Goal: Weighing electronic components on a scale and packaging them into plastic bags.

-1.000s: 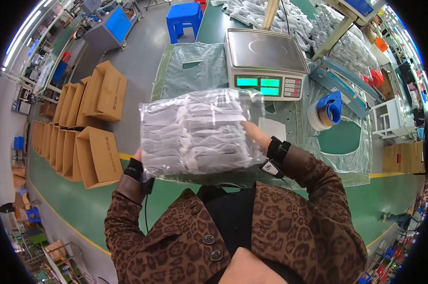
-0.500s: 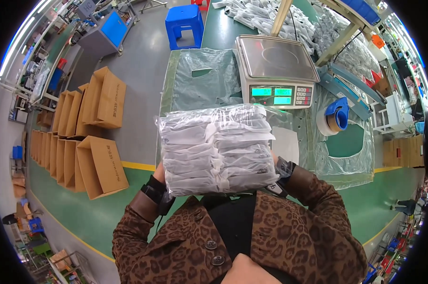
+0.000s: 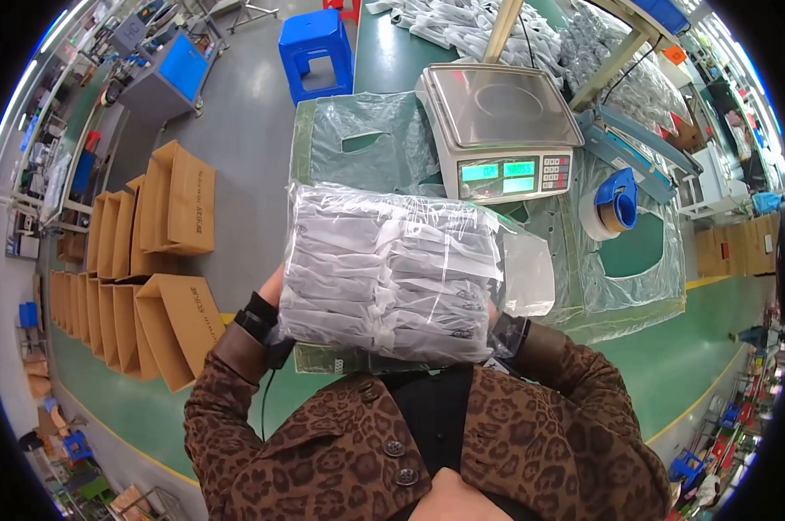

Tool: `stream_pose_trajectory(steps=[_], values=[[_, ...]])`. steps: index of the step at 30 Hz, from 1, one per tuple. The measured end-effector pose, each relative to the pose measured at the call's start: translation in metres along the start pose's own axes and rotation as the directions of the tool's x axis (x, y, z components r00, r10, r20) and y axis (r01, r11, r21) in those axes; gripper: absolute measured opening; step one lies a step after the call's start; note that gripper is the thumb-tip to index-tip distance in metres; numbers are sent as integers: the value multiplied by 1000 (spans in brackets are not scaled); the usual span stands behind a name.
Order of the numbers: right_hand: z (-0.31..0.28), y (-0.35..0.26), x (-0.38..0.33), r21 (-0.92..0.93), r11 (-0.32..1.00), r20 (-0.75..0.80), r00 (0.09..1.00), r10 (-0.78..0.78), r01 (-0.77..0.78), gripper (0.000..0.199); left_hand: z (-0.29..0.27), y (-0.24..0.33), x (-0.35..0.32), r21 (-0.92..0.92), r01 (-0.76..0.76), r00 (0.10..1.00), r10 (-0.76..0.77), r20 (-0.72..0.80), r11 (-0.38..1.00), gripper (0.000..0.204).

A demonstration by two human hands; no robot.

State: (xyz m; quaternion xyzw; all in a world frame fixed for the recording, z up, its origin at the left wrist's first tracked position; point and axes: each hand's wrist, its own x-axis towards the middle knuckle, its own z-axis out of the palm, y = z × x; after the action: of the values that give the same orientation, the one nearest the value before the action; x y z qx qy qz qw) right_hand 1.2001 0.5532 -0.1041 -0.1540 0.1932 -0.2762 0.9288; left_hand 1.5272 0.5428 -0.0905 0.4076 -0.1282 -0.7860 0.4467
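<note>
Step in hand: looks like the person is lifting a big clear plastic bag stuffed with small white flat packets point(image 3: 392, 278), holding it up close to the chest, above the near edge of the bench.
Left hand point(image 3: 273, 286): only a sliver shows at the bag's left edge, the grip wrapped on that side of the bag; how far the fingers curl, can't tell, the bag hides them.
Right hand point(image 3: 495, 314): pretty much buried behind the bag's lower right corner, black wrist strap showing; it seems clamped on the bag too, but the fingers themselves are out of sight.
Where the bag is: in the air between both hands, in front of the grey digital weighing scale with a steel pan point(image 3: 501, 130), not touching it. The pan is bare.
Next move, best guess: both hands have to carry the floppy bag evenly so the packets don't slump.
Bench: green-topped bench point(image 3: 670, 347) covered partly with loose clear plastic sheets point(image 3: 370, 148); a tape roll in a blue dispenser point(image 3: 614, 204) sits right of the scale.
Room: grey workshop floor, rows of flat brown cardboard boxes point(image 3: 149, 252) on the left, a blue plastic stool point(image 3: 316, 48) further off, more white packets heaped point(image 3: 462, 26) at the far end.
</note>
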Motion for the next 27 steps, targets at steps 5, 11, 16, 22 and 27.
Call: stream_pose_trajectory(steps=[5,11,16,22,27], values=[[3,12,11,279,960,23,999,-45,37,42,-30,60,1,89,61,996,-66,54,994,52],[30,25,32,-621,703,-24,888,-459,347,36,-36,124,35,188,115,985,-136,102,975,54],[34,35,70,-624,672,-183,762,-622,398,34,-9,162,85,277,142,971,-188,145,950,55],[46,34,99,-765,457,-92,625,-775,455,37,17,209,141,364,159,953,-240,187,918,57],[94,-5,93,-764,639,-368,874,-315,-92,42,44,233,175,420,156,944,-260,204,894,59]])
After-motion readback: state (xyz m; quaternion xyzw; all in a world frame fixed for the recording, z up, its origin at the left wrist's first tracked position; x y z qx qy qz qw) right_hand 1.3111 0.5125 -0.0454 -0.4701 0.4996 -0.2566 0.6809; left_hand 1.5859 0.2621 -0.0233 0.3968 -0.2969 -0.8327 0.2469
